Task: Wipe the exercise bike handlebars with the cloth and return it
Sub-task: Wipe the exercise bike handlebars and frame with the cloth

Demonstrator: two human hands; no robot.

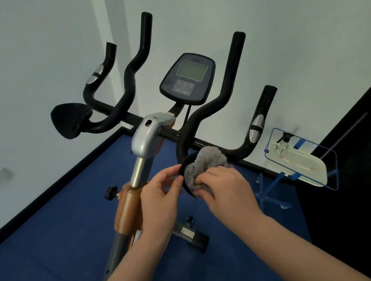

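Observation:
The exercise bike's black handlebars [208,107] curve upward on both sides of a grey console [188,77]. A grey fluffy cloth [206,163] is bunched over the right elbow pad [185,162], whose black rim shows at the cloth's left. My right hand [227,188] presses down on the cloth with its fingers curled into it. My left hand [162,191] pinches the left edge of that pad's rim. The left elbow pad [70,120] sits uncovered at the far left.
The silver and orange bike stem [138,171] rises just left of my hands. A blue-framed stand with a clear tray [298,164] stands at the right near a dark wall. Blue floor mats [43,242] lie below; white walls stand behind.

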